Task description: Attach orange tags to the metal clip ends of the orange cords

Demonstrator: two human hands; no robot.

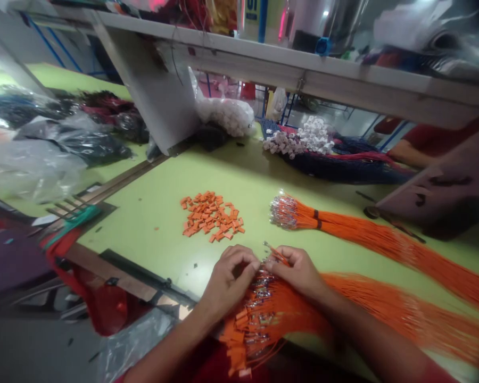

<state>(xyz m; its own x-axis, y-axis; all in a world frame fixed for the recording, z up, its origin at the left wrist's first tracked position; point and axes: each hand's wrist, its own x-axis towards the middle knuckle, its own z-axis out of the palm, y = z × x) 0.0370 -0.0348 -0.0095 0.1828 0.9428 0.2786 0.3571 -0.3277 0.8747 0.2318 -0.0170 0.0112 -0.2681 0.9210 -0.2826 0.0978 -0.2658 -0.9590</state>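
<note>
My right hand (295, 268) is closed on an orange wire (278, 255) with a metal terminal at its tip. Close beside it, my left hand (233, 274) pinches thumb and finger together near the wire ends; what they hold, if anything, is hidden. Beneath both hands lies a loose bundle of orange wires (355, 298) with metal ends, and orange connector pieces (239, 330) sit on some of them near the table's front edge. A pile of small orange connector housings (211, 213) is spread on the green table just beyond my left hand.
A tied bundle of orange wires (359, 226) lies to the right. Dark wires with white connectors (303, 138) and a bag of white parts (231, 114) are farther back. A shelf (263, 50) spans above. Another person's arm (411, 151) shows at right; a green-and-red tool (74, 223) at left.
</note>
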